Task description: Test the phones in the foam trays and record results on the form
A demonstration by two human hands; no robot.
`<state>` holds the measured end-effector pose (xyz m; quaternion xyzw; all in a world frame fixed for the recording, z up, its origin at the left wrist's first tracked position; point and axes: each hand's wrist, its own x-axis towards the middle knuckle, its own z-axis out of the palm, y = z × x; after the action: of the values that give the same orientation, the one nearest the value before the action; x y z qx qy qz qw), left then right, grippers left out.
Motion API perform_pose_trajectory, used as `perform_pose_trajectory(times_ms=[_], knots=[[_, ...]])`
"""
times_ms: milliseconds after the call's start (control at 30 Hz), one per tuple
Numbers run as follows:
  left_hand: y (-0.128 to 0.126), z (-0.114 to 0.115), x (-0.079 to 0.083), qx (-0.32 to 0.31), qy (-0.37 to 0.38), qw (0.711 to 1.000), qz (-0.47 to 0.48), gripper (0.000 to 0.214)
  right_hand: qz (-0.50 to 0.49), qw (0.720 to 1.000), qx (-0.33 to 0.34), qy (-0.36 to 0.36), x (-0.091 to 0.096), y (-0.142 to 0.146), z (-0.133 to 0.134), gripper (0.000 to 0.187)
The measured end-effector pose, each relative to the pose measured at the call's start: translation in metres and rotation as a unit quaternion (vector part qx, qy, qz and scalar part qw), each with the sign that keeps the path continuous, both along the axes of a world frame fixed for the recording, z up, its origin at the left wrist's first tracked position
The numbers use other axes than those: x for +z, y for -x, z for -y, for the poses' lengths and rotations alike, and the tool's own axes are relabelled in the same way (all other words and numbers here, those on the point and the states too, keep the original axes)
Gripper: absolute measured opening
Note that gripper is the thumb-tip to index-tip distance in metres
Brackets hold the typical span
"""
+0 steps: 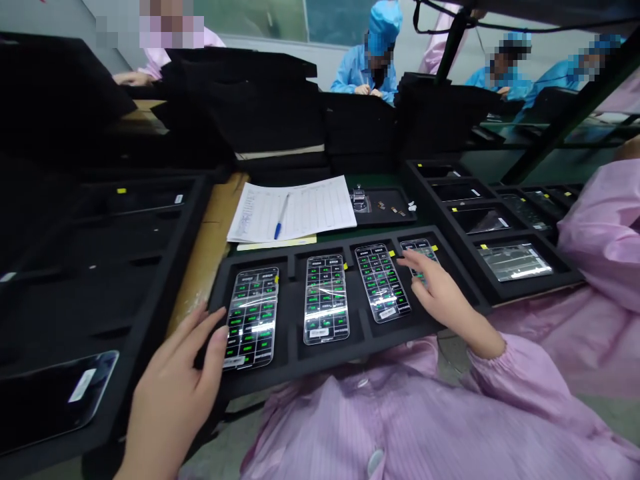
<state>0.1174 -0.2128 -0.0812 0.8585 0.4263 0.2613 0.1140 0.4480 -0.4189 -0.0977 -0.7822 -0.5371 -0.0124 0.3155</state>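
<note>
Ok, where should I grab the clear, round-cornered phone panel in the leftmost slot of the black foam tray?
Probably by its two long edges, coming from the left, where your left hand rests beside it. The clear, round-cornered phone panel lies flat in the black foam tray, so its edges look like the natural hold, sparing the green-marked face.

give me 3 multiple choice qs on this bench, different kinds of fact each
1. Where is the blue pen?
A) on the paper form
B) in a shirt pocket
C) on the floor

2. How many clear panels sit in the front foam tray?
A) two
B) four
C) six

3. How are the left hand and right hand covered?
A) both gloved
B) both bare
C) only the left gloved

1: A, it lies across the sheet.
2: B, four stand in a row, one per slot.
3: B, skin shows on both.
</note>
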Motion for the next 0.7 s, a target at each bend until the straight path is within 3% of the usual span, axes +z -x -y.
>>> perform_pose_trajectory(times_ms=[200, 267, 433, 500, 600, 700], knots=[[-0.015, -0.018, 0.023, -0.056, 0.003, 0.998, -0.023, 0.053, 0.038, 0.991, 0.020, 0.126, 0.016, -0.006, -0.039, 0.047], [-0.018, -0.024, 0.024, -0.081, -0.002, 0.996, -0.029, 0.053, 0.054, 0.989, 0.036, 0.130, 0.022, 0.004, -0.050, 0.045], [-0.030, -0.033, 0.019, -0.129, -0.015, 0.988, -0.086, 0.054, 0.069, 0.974, 0.167, 0.136, 0.030, 0.039, -0.081, 0.045], [-0.035, -0.033, 0.019, -0.133, -0.012, 0.985, -0.113, 0.053, 0.073, 0.969, 0.178, 0.156, 0.029, 0.049, -0.090, 0.044], [-0.041, -0.031, 0.018, -0.141, 0.000, 0.978, -0.154, 0.051, 0.078, 0.974, 0.170, 0.127, 0.028, 0.055, -0.089, 0.042], [-0.046, -0.031, 0.014, -0.151, 0.008, 0.971, -0.187, 0.050, 0.082, 0.984, 0.149, 0.061, 0.030, 0.049, -0.070, 0.042]])
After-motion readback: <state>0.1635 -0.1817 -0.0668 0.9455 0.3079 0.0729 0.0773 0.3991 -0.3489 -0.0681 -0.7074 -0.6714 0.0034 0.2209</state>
